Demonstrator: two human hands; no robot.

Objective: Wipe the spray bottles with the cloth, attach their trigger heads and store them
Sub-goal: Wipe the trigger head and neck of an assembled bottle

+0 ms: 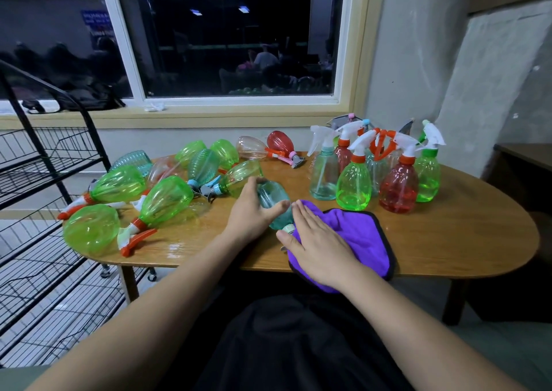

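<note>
wooden table | dark window behind | black bag on windowsill

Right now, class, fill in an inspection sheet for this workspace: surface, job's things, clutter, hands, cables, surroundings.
Surface: wooden table, glossy.
Job's things: teal bottle lying beside purple cloth; lying bottles at left; upright bottles with trigger heads at right.
Clutter: grey items behind upright bottles, unclear.
Hands: left hand grips teal bottle; right hand rests flat on purple cloth.
Cables: nothing seen.
Surroundings: wire rack left; window behind.
</note>
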